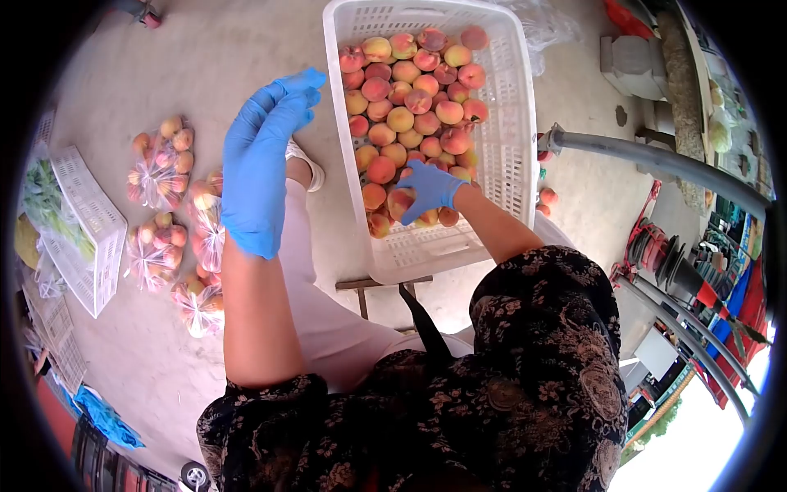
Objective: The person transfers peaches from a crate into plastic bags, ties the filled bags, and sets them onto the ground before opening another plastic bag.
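Observation:
A white plastic crate (512,156) holds many red and yellow peaches (418,102). My right hand (430,190), in a blue glove, reaches into the near part of the crate, its fingers spread around a peach (400,201) among the others. My left hand (266,156), also in a blue glove, is raised to the left of the crate, outside its wall. Its fingers are stretched toward the crate and lie close together, with no object visible in them; the palm side is partly hidden.
Several clear bags of peaches (160,168) rest on the floor at the left, near a tilted white crate (98,221) with green vegetables (57,205). A grey metal pole (656,156) extends at the right. Loose peaches (548,197) lie beside the crate.

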The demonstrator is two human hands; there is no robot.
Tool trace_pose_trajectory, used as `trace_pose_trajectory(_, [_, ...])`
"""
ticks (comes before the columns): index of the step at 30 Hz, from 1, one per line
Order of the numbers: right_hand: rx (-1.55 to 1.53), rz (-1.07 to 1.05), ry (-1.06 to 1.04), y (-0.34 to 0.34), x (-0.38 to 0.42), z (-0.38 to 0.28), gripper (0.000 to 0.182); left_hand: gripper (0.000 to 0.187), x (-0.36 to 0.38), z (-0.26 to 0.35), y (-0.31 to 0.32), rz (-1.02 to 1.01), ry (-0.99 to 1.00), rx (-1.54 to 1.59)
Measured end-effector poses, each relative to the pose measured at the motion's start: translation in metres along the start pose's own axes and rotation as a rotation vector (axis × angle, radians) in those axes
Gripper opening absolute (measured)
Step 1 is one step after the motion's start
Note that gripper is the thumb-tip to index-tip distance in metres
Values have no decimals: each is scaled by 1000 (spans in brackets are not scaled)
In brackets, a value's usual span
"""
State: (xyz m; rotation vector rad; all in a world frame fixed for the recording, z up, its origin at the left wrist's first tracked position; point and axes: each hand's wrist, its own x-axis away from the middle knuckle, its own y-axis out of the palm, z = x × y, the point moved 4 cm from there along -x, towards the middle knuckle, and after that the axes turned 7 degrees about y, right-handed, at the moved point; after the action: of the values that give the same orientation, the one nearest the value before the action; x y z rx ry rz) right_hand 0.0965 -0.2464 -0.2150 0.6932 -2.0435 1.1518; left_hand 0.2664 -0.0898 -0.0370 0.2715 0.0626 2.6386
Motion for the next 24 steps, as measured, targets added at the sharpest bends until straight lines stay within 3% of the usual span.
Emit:
trace_pose_trajectory(3, [-21, 190, -54, 50, 11, 25, 45, 29, 0, -3, 2, -25, 9, 2])
trace_pose_trajectory(6, [-279, -139, 37, 43, -11, 57, 40, 29, 1, -5, 8, -25, 2, 9])
trace_pose_trajectory(7, [-359, -42, 74, 23, -10, 67, 32, 27, 2, -7, 10, -19, -5, 32])
trace_pose_trajectory(9, [-136, 547, 277, -16, -13, 93, 40, 25, 2, -9, 11, 2, -15, 72])
trace_pose_trajectory(11, [134, 853, 464, -52, -15, 109, 32, 25, 1, -9, 16, -26, -25, 51])
trace_pose_trajectory(14, [388, 734, 596, -47, -48, 164, 36, 27, -3, -12, 18, -47, -19, 6])
trace_pose_trajectory(17, [348, 779, 587, -44, -70, 183, 29, 28, -8, -9, 19, -42, -22, -17])
trace_pose_trajectory(20, [246, 672, 573, -45, -54, 180, 33, 27, -10, -8, 17, -35, -23, -23])
trace_pose_trajectory(23, [-508, 703, 498, -43, -18, 172, 47, 27, -10, -10, 16, -53, -14, -27])
trace_pose_trajectory(24, [-569, 613, 439, -36, -18, 169, 47, 27, -9, -10, 16, -61, -10, -34])
